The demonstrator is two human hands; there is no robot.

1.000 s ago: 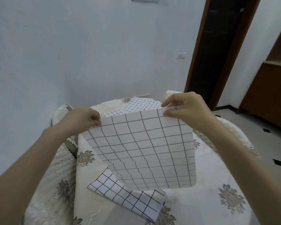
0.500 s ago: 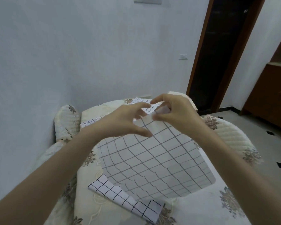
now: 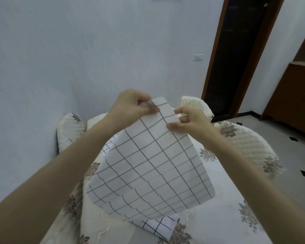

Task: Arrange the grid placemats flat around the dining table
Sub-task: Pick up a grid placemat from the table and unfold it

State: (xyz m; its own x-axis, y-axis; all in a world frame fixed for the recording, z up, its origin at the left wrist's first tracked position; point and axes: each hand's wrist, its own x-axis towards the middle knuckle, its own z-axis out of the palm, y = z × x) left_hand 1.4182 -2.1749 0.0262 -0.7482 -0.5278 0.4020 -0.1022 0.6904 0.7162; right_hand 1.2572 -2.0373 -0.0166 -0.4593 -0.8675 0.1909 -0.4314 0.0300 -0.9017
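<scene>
Held grid placemat (image 3: pixel 148 166) lifted above counter (image 3: pixel 224 205), hanging tilted, top corner uppermost, lower edge curling. Left hand (image 3: pixel 130 108) grip pinching that top corner. Right hand (image 3: pixel 190 122) grip pinching placemat's right edge just below corner. Second grid placemat (image 3: pixel 158 226) lying on counter under held placemat's lower edge, partly hidden. Third grid placemat (image 3: pixel 109 145) peeking out behind held placemat's left edge, on counter. Quilted chair back (image 3: pixel 250 141) right of held placemat.
</scene>
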